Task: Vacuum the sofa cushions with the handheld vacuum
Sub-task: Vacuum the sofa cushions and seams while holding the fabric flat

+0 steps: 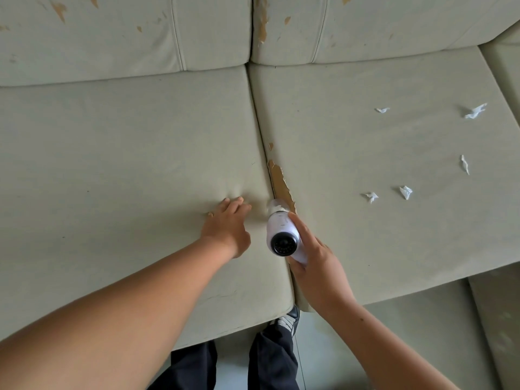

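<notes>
A white handheld vacuum [281, 229] points its nozzle into the seam between the two pale green seat cushions, at a worn tan patch [280, 182]. My right hand [316, 266] is shut on the vacuum's handle, forefinger stretched along its body. My left hand [228, 225] presses flat on the left seat cushion [126, 164] just left of the seam, fingers apart, denting the fabric. Several white paper scraps [405, 191] lie scattered on the right seat cushion [365, 150].
The back cushions [112, 32] show peeled tan spots. A chaise section [503, 60] extends at the far right. Below the sofa's front edge are my dark trouser legs [270, 358], a striped shoe [287, 322] and the grey floor.
</notes>
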